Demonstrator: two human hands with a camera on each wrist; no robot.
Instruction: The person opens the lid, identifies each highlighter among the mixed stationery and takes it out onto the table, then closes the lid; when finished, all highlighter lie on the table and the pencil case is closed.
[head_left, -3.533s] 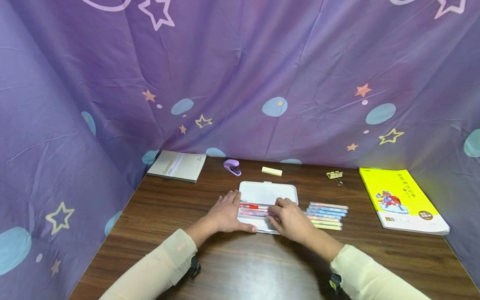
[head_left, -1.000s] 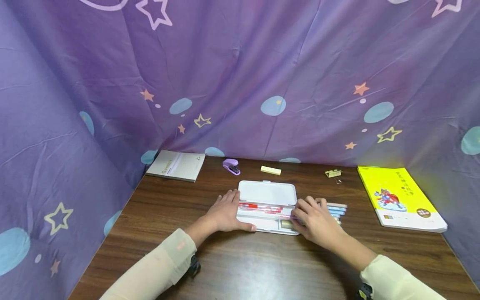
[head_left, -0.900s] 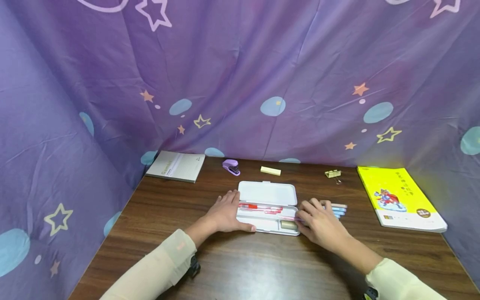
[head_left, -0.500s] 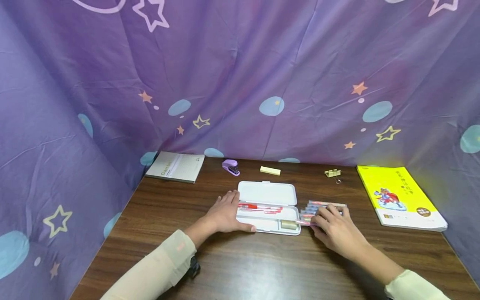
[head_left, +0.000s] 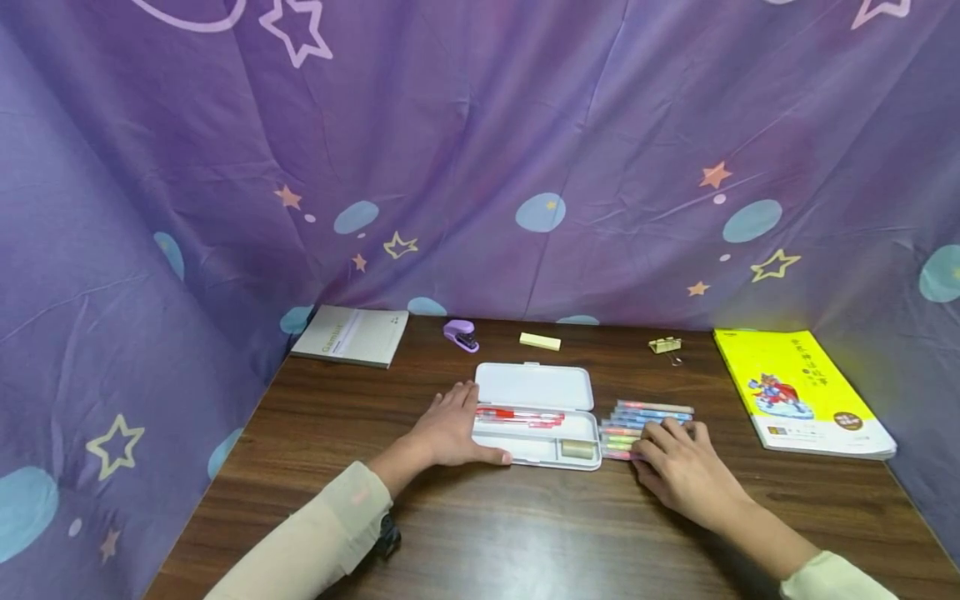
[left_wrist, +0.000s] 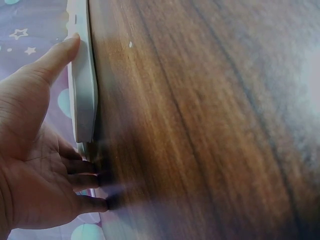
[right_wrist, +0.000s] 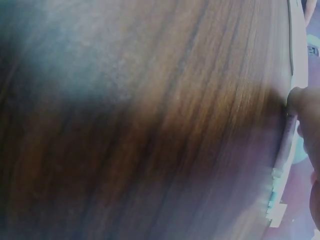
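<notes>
Pens (head_left: pixel 647 427) lay in a row on the wooden table (head_left: pixel 525 533), just right of the open white pencil case (head_left: pixel 536 417), and my right hand (head_left: pixel 686 471) rested on their near end, fingers bent over them; whether it gripped one, I could not tell. My left hand (head_left: pixel 450 429) lay flat and relaxed against the case's left end, thumb along its near edge (left_wrist: pixel 82 90). Farther off sat a purple stapler (head_left: pixel 461 334), a grey notebook (head_left: pixel 352 334) and a yellow book (head_left: pixel 802 392).
</notes>
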